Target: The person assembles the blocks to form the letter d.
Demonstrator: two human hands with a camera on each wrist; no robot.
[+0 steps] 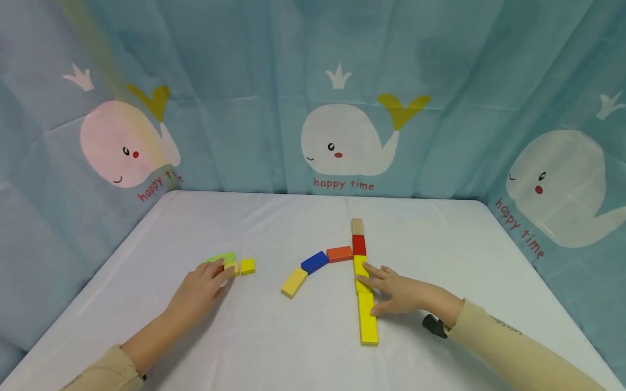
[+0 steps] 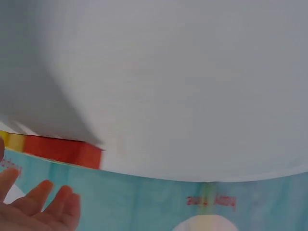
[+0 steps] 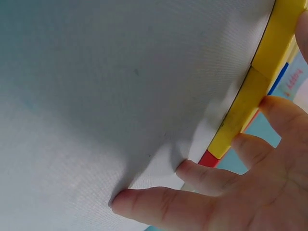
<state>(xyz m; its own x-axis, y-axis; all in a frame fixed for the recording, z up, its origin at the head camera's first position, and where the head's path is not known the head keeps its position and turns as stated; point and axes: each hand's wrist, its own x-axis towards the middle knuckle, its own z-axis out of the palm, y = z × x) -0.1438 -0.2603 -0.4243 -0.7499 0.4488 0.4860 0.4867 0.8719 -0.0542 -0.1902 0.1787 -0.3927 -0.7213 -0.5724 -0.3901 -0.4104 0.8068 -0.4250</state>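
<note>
- Row risk: sideways pressure from the right hand (image 1: pixel 398 290) could shear the line at the joint between upper yellow block (image 1: pixel 360 287) and lower yellow block (image 1: pixel 368 326), where the edges look slightly stepped.
- Knock-on: orange block (image 1: pixel 339 254) meets or nearly meets the row's left side; a leftward shove might push it into blue block (image 1: pixel 314 262) and bend the curve toward cream block (image 1: pixel 294 283).
- Left side: a careless sweep of the left hand (image 1: pixel 200 290) could scatter yellow cube (image 1: pixel 248 266), just beside pale block (image 1: pixel 235 268).
- Right fingers: spread wide, no grip; fingertips on the upper yellow block, thumb at the lower one's right edge.
- Left fingers: loosely extended, thumb apart; one tip appears on the pale block, near green block (image 1: pixel 226 257). Contact with red block (image 2: pixel 62 151) below them: cannot tell.
- All blocks lie on the white table (image 1: pixel 440 233).
</note>
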